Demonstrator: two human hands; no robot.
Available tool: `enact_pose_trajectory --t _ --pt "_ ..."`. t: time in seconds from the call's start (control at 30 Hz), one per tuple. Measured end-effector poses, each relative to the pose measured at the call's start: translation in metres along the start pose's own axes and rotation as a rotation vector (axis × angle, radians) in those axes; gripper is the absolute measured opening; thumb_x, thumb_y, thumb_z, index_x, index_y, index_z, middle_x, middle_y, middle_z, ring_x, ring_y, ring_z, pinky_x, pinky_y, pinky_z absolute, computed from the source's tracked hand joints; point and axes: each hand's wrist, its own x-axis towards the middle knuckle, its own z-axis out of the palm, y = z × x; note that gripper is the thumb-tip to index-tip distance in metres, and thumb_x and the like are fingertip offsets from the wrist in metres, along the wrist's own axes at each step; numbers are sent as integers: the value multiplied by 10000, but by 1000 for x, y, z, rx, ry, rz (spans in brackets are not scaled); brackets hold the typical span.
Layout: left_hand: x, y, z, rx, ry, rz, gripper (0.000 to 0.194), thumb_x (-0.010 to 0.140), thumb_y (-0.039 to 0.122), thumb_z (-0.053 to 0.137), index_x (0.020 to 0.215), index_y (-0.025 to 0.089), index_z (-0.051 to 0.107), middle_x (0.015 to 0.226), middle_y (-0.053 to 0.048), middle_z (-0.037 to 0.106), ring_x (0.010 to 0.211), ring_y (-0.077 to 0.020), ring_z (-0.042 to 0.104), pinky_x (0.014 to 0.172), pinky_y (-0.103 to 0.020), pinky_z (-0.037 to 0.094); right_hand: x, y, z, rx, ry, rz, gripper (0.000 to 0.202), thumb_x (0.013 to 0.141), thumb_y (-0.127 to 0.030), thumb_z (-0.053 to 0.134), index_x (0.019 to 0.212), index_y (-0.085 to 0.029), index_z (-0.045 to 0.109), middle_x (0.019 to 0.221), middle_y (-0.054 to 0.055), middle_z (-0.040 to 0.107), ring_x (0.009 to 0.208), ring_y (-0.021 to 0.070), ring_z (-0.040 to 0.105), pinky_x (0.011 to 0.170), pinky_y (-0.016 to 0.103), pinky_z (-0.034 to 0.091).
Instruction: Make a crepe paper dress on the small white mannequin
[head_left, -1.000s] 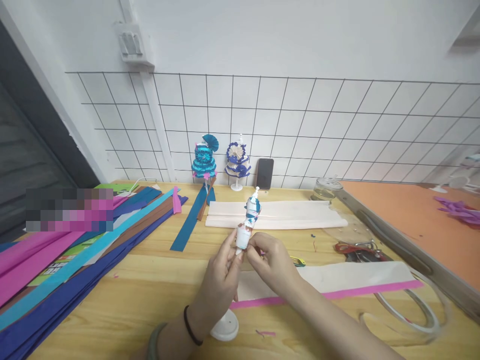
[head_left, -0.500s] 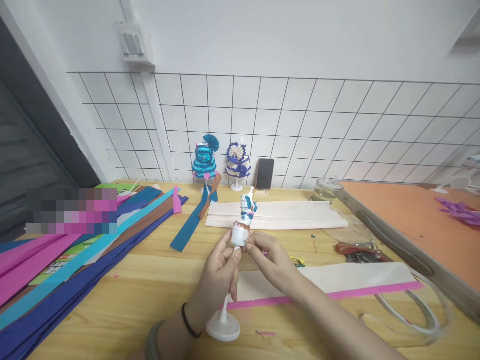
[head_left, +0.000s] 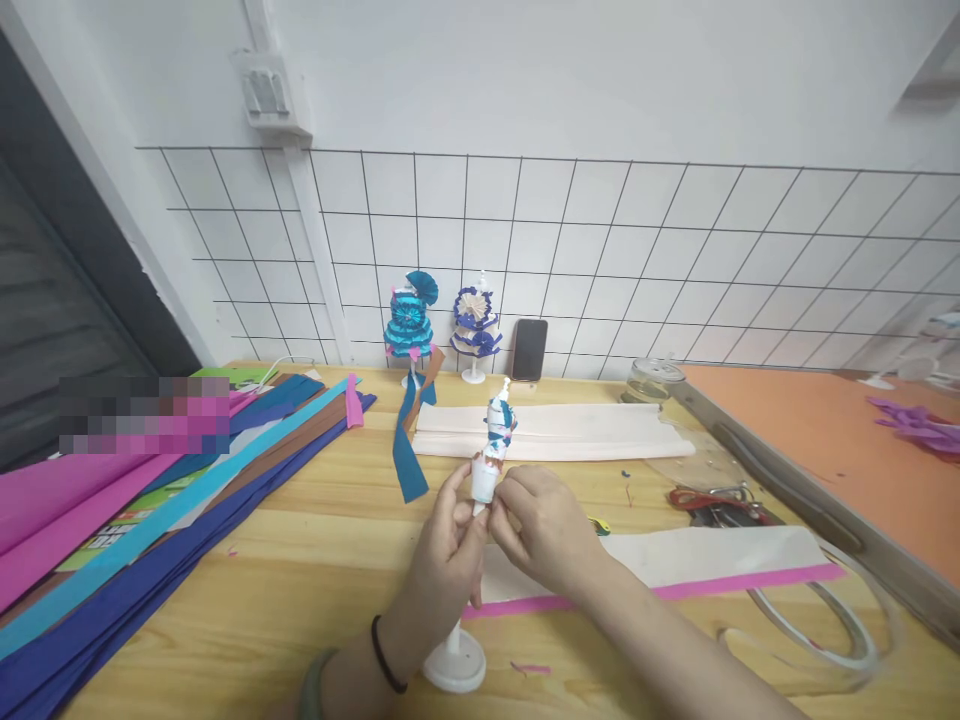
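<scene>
A small white tiered stand (head_left: 484,482), decorated with blue, white and brown paper pieces, leans slightly to the right on its round base (head_left: 455,664). My left hand (head_left: 448,545) is closed around its stem, just under the lowest white tier. On the right side of that tier's lower edge, my right hand (head_left: 536,520) has thumb and forefinger pinched together; what lies between them is too small to make out. Under my right forearm a white paper strip with a pink edge (head_left: 720,555) lies flat. Part of a yellow-green tool (head_left: 599,525) shows behind my right hand.
At the back stand a turquoise paper tower (head_left: 409,320), a purple-and-cream one (head_left: 475,325) and a phone (head_left: 530,350). Crepe strips (head_left: 247,480) spread across the left. A blue strip (head_left: 409,465), white paper (head_left: 555,430), a glass jar (head_left: 654,380) and tape rolls (head_left: 829,620) lie about.
The decorated stand has turned a little in my left hand, and its base has shifted right. My right fingers have moved slightly lower. The blue strip's near end has swung right.
</scene>
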Motion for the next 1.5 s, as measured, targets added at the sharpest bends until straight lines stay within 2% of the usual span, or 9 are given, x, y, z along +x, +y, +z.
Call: enact_pose_trajectory --t 0.1,0.27,0.53,0.73,0.83,0.93,1.23,1.37,1.5 --pt "1 3 -1 -8 -19 -5 461 857 423 425 1236 203 282 583 75 505 284 -44 406 291 -152 350 0 -1 0 -37 67 -97 203 774 -128 439 590 -166 517 570 32 500 562 151 416 556 279 285" --pt "4 5 -3 -7 44 -37 362 846 485 411 1047 184 411 471 89 458 293 -68 421 285 -155 359 -1 -7 1 40 112 -200 208 767 -125 437 574 -167 500 566 35 511 560 150 407 546 277 303" --pt "4 11 -1 -114 44 -33 307 872 478 350 1006 203 377 400 103 447 280 -97 438 282 -166 371 -2 -7 2 377 100 -29 219 806 -92 404 618 -181 472 599 30 512 580 140 458 559 267 369" --pt "5 18 -4 -100 94 -73 318 858 506 356 965 207 377 373 110 425 267 -101 416 273 -176 374 -2 -3 -2 591 -57 61 248 913 -153 326 786 -182 537 757 51 581 748 157 521 708 293 411" --pt "5 16 -4 -114 76 -62 333 851 505 375 1000 207 370 378 112 429 257 -101 405 255 -176 363 -3 -4 -4 516 -99 121 236 917 -217 349 765 -171 523 736 51 566 716 162 518 668 291 407" --pt "6 14 -3 -127 53 -40 353 851 496 383 1048 204 363 397 103 455 266 -103 423 260 -177 372 -5 -7 -2 344 -67 132 203 875 -271 436 711 -165 490 673 46 533 633 165 488 593 290 386" --pt "5 13 -3 -80 93 -58 391 833 506 409 1074 202 362 414 115 407 272 -95 409 270 -185 381 -4 -8 2 56 30 -38 148 866 -151 410 815 -131 547 740 88 584 710 200 520 639 308 385" --pt "4 9 -3 8 136 -28 362 832 504 411 1040 212 371 549 84 488 263 -60 385 256 -166 320 -3 -15 -1 -134 18 -125 173 846 -89 415 745 -137 546 681 70 589 630 198 501 600 310 351" --pt "1 4 -2 111 148 9 313 856 482 382 1012 211 396 468 111 391 269 -56 334 279 -155 263 -4 -25 -3 -219 -5 -121 198 775 5 417 723 -139 544 629 53 577 551 187 480 548 295 324"
